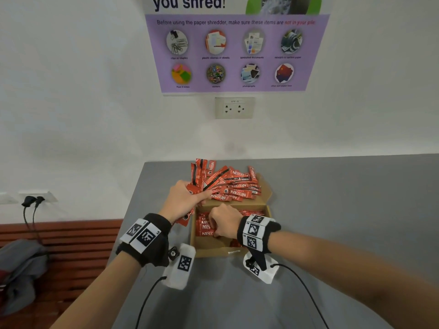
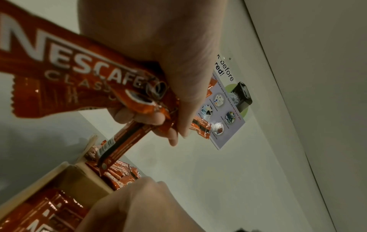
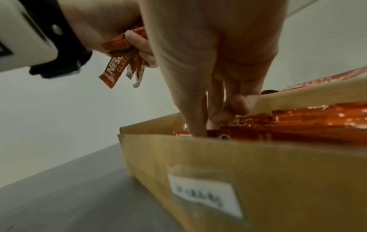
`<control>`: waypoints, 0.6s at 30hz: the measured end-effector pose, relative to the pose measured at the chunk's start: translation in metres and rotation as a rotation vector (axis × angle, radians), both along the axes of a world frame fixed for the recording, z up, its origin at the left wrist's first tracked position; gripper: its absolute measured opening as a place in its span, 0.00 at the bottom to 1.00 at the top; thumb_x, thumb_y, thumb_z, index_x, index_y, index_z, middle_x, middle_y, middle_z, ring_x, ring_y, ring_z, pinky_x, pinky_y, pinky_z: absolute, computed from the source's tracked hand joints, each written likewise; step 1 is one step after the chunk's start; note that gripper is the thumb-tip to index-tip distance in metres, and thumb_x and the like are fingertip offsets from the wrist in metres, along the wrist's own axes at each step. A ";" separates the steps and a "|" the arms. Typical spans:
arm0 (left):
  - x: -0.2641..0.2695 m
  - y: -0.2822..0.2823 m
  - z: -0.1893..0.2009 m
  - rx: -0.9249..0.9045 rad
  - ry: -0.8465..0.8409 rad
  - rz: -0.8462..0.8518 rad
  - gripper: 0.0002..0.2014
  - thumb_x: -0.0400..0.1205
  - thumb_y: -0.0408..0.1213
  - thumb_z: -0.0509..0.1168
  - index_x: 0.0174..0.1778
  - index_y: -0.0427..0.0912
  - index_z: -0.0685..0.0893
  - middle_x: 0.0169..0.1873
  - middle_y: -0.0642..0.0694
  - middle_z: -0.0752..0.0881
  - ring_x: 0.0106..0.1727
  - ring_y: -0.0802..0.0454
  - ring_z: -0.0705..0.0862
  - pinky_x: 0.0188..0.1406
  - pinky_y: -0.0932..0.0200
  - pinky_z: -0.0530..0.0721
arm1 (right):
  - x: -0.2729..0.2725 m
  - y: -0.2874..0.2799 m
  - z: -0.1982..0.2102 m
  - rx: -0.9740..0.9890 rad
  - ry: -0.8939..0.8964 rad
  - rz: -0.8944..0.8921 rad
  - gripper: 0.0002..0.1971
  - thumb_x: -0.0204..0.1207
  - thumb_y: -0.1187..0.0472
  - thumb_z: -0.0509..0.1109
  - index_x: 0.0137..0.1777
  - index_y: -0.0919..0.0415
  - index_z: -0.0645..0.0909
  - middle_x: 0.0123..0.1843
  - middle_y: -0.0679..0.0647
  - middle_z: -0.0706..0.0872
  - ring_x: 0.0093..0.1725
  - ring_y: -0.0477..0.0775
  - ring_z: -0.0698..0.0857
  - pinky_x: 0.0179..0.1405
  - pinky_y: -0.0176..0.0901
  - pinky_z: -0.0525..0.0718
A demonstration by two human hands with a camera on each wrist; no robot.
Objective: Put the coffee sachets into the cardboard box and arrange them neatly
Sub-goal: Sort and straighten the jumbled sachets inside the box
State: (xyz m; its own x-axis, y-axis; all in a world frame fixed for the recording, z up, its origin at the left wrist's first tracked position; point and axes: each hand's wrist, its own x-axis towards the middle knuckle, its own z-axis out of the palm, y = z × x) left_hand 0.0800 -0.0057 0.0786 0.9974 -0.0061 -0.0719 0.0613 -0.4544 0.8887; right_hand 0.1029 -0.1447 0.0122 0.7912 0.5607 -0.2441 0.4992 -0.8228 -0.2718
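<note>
An open cardboard box (image 1: 209,251) sits on the grey table, with red coffee sachets (image 1: 205,226) laid flat in a row inside it. My left hand (image 1: 187,198) grips a fanned bunch of red sachets (image 1: 228,186) above the box's far end; up close the bunch (image 2: 79,73) is clamped under the thumb. My right hand (image 1: 224,222) reaches down into the box (image 3: 278,180), fingers curled onto the left ends of the laid sachets (image 3: 298,122). Its palm hides what the fingertips hold.
The grey table (image 1: 332,210) runs to the right and toward me, and its left edge is close to the box. A wooden bench (image 1: 59,245) with a grey bag (image 1: 19,269) stands lower left. A poster (image 1: 235,51) and a socket (image 1: 234,108) are on the wall.
</note>
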 end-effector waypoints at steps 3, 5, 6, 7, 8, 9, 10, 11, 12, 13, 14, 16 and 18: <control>0.000 -0.001 -0.001 -0.008 -0.001 -0.009 0.11 0.76 0.41 0.72 0.29 0.44 0.83 0.25 0.53 0.85 0.21 0.69 0.81 0.24 0.77 0.75 | 0.005 0.003 -0.002 -0.029 0.017 0.011 0.10 0.66 0.64 0.78 0.45 0.67 0.83 0.48 0.62 0.86 0.47 0.61 0.85 0.43 0.48 0.84; 0.000 -0.002 -0.001 -0.011 0.006 -0.017 0.11 0.76 0.40 0.72 0.29 0.44 0.83 0.25 0.53 0.85 0.20 0.68 0.81 0.24 0.78 0.74 | 0.010 0.005 -0.002 -0.014 0.028 0.000 0.11 0.65 0.65 0.78 0.44 0.66 0.82 0.47 0.61 0.87 0.47 0.60 0.85 0.39 0.45 0.81; 0.000 -0.002 -0.002 -0.008 0.006 -0.022 0.11 0.76 0.40 0.72 0.29 0.43 0.83 0.24 0.52 0.85 0.20 0.68 0.80 0.23 0.78 0.74 | 0.012 0.005 -0.002 -0.007 0.031 -0.010 0.11 0.64 0.65 0.79 0.44 0.65 0.81 0.46 0.60 0.87 0.46 0.60 0.85 0.39 0.45 0.80; 0.000 -0.002 -0.002 -0.006 0.007 -0.027 0.11 0.77 0.40 0.72 0.28 0.42 0.83 0.24 0.52 0.84 0.20 0.68 0.80 0.23 0.78 0.74 | 0.014 0.005 -0.003 -0.005 0.034 -0.018 0.12 0.63 0.64 0.80 0.44 0.63 0.81 0.46 0.59 0.87 0.47 0.60 0.85 0.39 0.44 0.80; -0.001 -0.002 -0.002 -0.007 0.010 -0.032 0.12 0.77 0.40 0.71 0.28 0.42 0.83 0.23 0.53 0.84 0.19 0.68 0.80 0.23 0.78 0.74 | 0.015 0.005 -0.003 -0.011 0.038 -0.023 0.13 0.63 0.63 0.80 0.43 0.62 0.80 0.47 0.59 0.87 0.47 0.59 0.85 0.40 0.45 0.81; -0.001 -0.003 -0.003 -0.007 0.015 -0.036 0.12 0.77 0.39 0.71 0.28 0.42 0.83 0.21 0.54 0.84 0.18 0.67 0.79 0.23 0.78 0.73 | 0.015 0.004 -0.004 -0.019 0.042 -0.026 0.13 0.63 0.62 0.81 0.41 0.60 0.79 0.47 0.59 0.87 0.47 0.59 0.85 0.41 0.45 0.82; -0.002 -0.003 -0.003 -0.008 0.020 -0.040 0.12 0.77 0.39 0.71 0.28 0.41 0.83 0.20 0.54 0.83 0.18 0.67 0.79 0.22 0.78 0.73 | 0.015 0.004 -0.004 -0.023 0.043 -0.027 0.13 0.62 0.62 0.81 0.39 0.59 0.78 0.47 0.59 0.87 0.47 0.59 0.85 0.42 0.46 0.83; -0.003 -0.003 -0.004 -0.009 0.023 -0.042 0.12 0.77 0.39 0.71 0.28 0.41 0.83 0.18 0.54 0.83 0.17 0.67 0.79 0.21 0.77 0.73 | 0.015 0.003 -0.004 -0.024 0.039 -0.024 0.14 0.62 0.61 0.81 0.38 0.58 0.77 0.47 0.59 0.87 0.46 0.59 0.85 0.42 0.46 0.83; -0.004 -0.002 -0.004 -0.006 0.024 -0.041 0.12 0.77 0.38 0.71 0.28 0.41 0.83 0.18 0.54 0.83 0.17 0.66 0.78 0.20 0.77 0.73 | 0.015 0.002 -0.003 -0.025 0.034 -0.019 0.15 0.62 0.59 0.81 0.38 0.58 0.76 0.47 0.58 0.87 0.45 0.58 0.84 0.41 0.45 0.83; -0.004 -0.002 -0.005 -0.001 0.023 -0.038 0.12 0.77 0.38 0.71 0.28 0.41 0.83 0.19 0.54 0.83 0.16 0.66 0.78 0.20 0.76 0.73 | 0.015 0.001 -0.003 -0.024 0.031 -0.011 0.15 0.62 0.58 0.82 0.37 0.58 0.76 0.47 0.58 0.87 0.43 0.56 0.83 0.40 0.44 0.82; -0.005 -0.002 -0.005 0.004 0.023 -0.036 0.12 0.77 0.39 0.71 0.29 0.41 0.83 0.21 0.53 0.84 0.16 0.65 0.78 0.19 0.75 0.73 | 0.015 0.000 -0.001 -0.019 0.031 -0.003 0.15 0.62 0.57 0.82 0.37 0.59 0.77 0.46 0.57 0.87 0.40 0.54 0.81 0.39 0.43 0.81; -0.005 0.000 -0.005 0.009 0.025 -0.031 0.11 0.77 0.39 0.71 0.30 0.40 0.83 0.24 0.49 0.85 0.16 0.64 0.79 0.18 0.74 0.74 | 0.016 -0.003 0.004 -0.006 0.028 0.013 0.13 0.63 0.56 0.82 0.39 0.62 0.82 0.43 0.57 0.88 0.38 0.52 0.81 0.39 0.44 0.82; -0.005 0.004 -0.006 0.015 0.022 -0.024 0.10 0.77 0.39 0.71 0.32 0.40 0.84 0.25 0.47 0.86 0.16 0.63 0.79 0.18 0.73 0.74 | 0.019 -0.010 0.012 0.039 0.021 -0.009 0.12 0.66 0.59 0.80 0.45 0.64 0.84 0.43 0.56 0.88 0.40 0.53 0.84 0.42 0.46 0.85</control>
